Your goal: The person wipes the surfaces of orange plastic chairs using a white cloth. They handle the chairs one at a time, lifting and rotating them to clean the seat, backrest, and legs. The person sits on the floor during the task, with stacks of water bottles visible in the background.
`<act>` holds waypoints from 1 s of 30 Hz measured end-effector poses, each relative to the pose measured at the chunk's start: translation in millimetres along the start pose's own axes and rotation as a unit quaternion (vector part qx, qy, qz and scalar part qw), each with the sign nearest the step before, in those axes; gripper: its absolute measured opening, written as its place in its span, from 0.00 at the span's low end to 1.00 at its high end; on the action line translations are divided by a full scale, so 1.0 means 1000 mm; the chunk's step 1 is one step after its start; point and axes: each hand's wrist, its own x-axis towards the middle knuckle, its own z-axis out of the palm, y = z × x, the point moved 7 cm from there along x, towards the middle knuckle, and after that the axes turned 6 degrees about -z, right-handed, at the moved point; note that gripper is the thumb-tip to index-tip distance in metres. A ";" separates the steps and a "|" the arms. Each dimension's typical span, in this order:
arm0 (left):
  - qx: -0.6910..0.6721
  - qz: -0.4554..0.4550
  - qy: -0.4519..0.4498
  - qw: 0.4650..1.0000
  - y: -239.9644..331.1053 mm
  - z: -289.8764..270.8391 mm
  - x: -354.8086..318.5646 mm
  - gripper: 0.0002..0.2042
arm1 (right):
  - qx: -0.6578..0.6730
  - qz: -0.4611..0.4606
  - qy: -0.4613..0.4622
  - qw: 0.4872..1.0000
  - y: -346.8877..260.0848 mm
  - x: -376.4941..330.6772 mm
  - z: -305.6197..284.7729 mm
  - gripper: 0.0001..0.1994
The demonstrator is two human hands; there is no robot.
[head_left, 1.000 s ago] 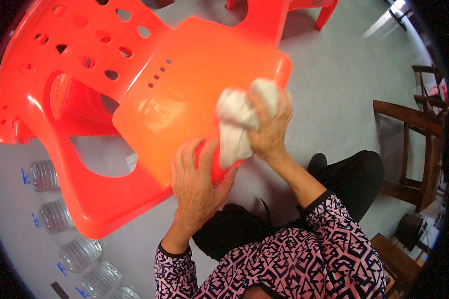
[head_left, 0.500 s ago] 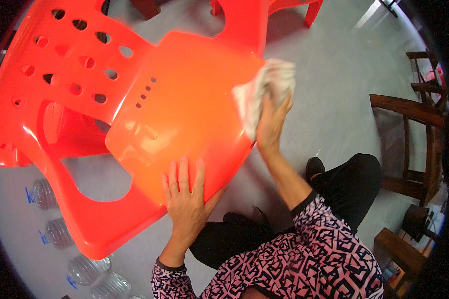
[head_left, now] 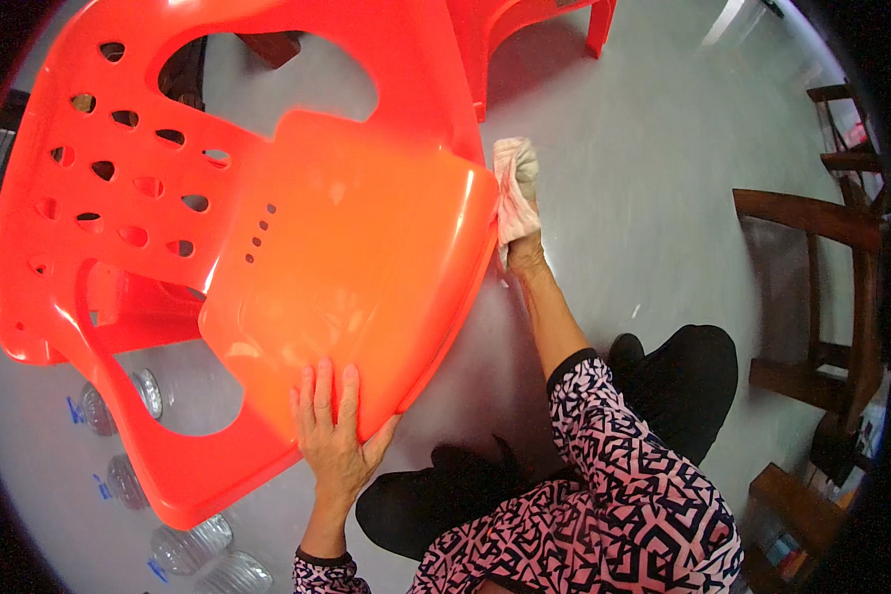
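Observation:
A red-orange plastic armchair point(head_left: 356, 257) fills the left half of the view, its seat facing up toward me and its back pierced with leaf-shaped holes. My left hand point(head_left: 335, 431) lies with fingers stretched over the seat's near front corner, the thumb at the edge. At the seat's far right corner, my right hand point(head_left: 527, 247) grips a whitish cloth point(head_left: 516, 193) beside the front edge. Most of the right hand's fingers are hidden by the cloth.
Several clear plastic bottles point(head_left: 193, 544) with blue caps stand on the grey floor point(head_left: 643, 198) at lower left. Another red plastic seat point(head_left: 535, 20) is at the top. Dark wooden furniture point(head_left: 812, 218) lines the right side. My knee point(head_left: 693, 386) is bent at lower right.
The armchair has shifted and tilted, its seat corner now lower and further left. My right hand moved with the cloth off the seat's top to its front edge. My left hand stayed on the seat.

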 end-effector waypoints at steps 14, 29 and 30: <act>0.020 -0.006 -0.039 0.999 -0.022 -0.001 -0.005 0.37 | 0.095 0.185 -0.073 0.975 0.057 0.018 0.000 0.25; 0.028 0.015 -0.056 0.998 -0.032 -0.011 -0.024 0.37 | -0.411 -0.180 -0.163 0.879 -0.050 -0.037 0.103 0.16; 0.029 0.016 -0.057 0.998 -0.031 -0.012 -0.025 0.37 | -0.370 -0.150 -0.163 0.902 -0.050 -0.035 0.099 0.14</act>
